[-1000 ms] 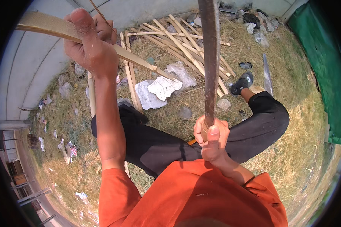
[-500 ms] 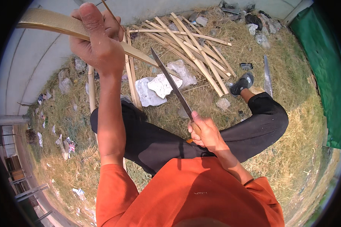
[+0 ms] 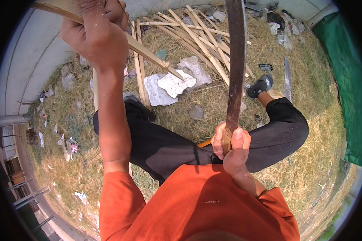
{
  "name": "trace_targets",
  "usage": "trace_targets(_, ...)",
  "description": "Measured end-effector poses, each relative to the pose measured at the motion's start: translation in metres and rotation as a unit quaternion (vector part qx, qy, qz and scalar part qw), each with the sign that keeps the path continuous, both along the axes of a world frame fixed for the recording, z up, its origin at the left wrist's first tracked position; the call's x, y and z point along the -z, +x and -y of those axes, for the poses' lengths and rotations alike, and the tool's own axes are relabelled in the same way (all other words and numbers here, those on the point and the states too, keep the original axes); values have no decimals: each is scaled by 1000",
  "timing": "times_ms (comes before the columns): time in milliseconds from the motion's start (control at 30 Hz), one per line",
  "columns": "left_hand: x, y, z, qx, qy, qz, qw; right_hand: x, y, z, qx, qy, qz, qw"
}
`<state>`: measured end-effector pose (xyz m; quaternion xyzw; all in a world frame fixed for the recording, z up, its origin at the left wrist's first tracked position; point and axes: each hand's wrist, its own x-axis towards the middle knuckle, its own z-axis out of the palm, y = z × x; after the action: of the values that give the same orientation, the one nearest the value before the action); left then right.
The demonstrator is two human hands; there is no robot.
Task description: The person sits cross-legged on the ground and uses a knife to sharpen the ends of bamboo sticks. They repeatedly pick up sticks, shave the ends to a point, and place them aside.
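Shirt (image 3: 189, 201), orange-red, across the lower edge. Just ahead of it, right hand (image 3: 232, 148) closed in a fist round the wooden handle (image 3: 226, 141) of a machete (image 3: 236, 72), with the thumb laid along the wood and the dark blade standing up past the upper edge. Raised at upper left, left hand (image 3: 96, 38) wrapped firmly round a split bamboo strip (image 3: 149, 54), pale and slanting down to the right, its tapered lower end over a white stone slab (image 3: 176, 83); cannot tell whether touching. Well apart, machete and strip. Beneath, black trousers (image 3: 165, 146) with knees spread wide, and between the thighs a bit of something orange (image 3: 205, 143). Beyond, a greyer slab (image 3: 157, 92) partly under the white one, with crumpled clear plastic (image 3: 200, 72) just beside. To the right, a dark shoe (image 3: 262, 85) on the outstretched foot and, near it, a long tapered metal blade (image 3: 288, 78) flat on dry grass (image 3: 309, 168). Farther off, a criss-cross heap of bamboo strips (image 3: 197, 38), scattered litter (image 3: 70, 148) at left, a green tarpaulin (image 3: 346, 84) at right, and a pale panelled wall (image 3: 28, 68).
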<state>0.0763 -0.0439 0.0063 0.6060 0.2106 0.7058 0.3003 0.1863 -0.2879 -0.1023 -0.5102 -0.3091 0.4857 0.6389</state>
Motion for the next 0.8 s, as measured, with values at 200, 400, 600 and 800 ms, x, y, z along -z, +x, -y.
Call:
trace_targets(200, 1, 7, 10, 0, 4, 4, 1000, 68, -11, -5, -119, -195, 134, 964)
trace_targets(400, 0, -1, 5, 32, 4, 0, 999, -28, 4, -7, -90, -32, 62, 993)
trace_targets(600, 3, -6, 5, 46, 27, -9, 999, 58, -19, -27, -121, -147, 76, 979)
trace_targets(800, 9, -21, 2, 67, 23, 12, 997, 42, 9, -31, -242, -262, -326, 876)
